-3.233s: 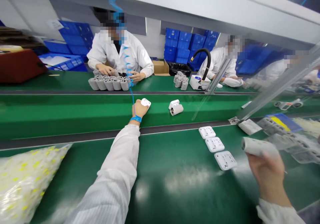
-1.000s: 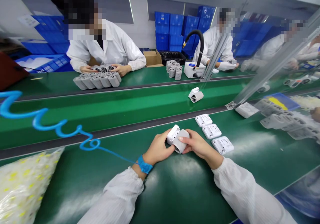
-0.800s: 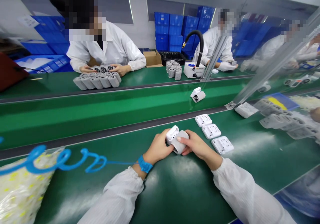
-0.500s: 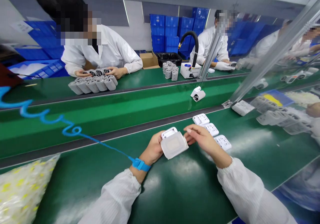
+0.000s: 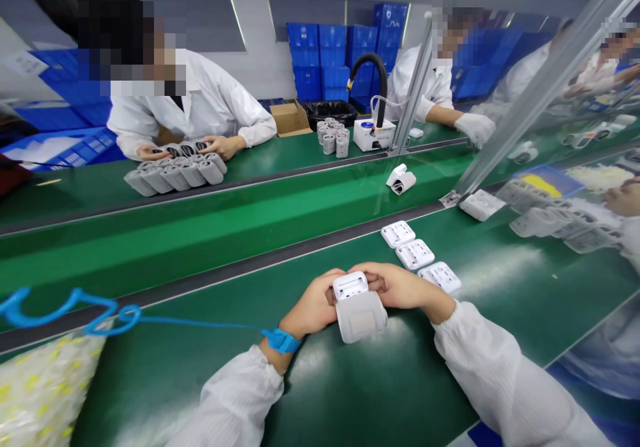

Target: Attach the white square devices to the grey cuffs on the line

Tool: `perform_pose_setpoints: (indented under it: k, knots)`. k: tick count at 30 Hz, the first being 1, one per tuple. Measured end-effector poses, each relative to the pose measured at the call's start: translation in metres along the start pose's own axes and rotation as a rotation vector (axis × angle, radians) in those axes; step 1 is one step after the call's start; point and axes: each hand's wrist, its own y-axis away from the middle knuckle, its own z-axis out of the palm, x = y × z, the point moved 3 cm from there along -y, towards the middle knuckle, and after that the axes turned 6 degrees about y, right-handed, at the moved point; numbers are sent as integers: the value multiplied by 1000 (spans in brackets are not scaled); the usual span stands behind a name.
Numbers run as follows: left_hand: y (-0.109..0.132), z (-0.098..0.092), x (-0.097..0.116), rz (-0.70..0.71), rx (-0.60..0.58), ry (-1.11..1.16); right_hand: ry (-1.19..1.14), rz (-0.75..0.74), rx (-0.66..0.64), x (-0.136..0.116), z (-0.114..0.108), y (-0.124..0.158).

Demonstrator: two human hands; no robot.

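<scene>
A white wrist blood pressure monitor with its grey cuff hanging below is held up above the green bench. Its battery compartment faces me, uncovered. My left hand is closed on the monitor's left side, a blue strap round that wrist. On the other side, my right hand grips the monitor's right edge, its fingers partly hidden behind it. Just beyond my right hand, three white monitor housings lie in a slanting row on the bench.
A green conveyor runs behind the bench, carrying a cuffed monitor. A plastic bag lies at left, near the strap's coiled blue cord. A metal post stands at right. Co-workers sit across, one handling rolled cuffs.
My right hand has moved in and closed on the monitor's right side. The monitor has come slightly right and lower, its battery side turned more towards me. A co-worker's gloved hand has shifted right.
</scene>
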Motion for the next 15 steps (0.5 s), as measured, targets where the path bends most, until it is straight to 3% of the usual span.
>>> perform_pose_setpoints:
  k: [4,8,10,15]
  knots:
    - [6,0,3,43,19,-145,324,-102,49,-11,6,5]
    - [14,-4,10,206,25,-579,659,-229,116,-10,9,9]
    - [16,-6,10,261,11,-697,739,-287,124,-4,9,10]
    - [15,-12,6,290,4,-749,807,-363,129,9,6,11]
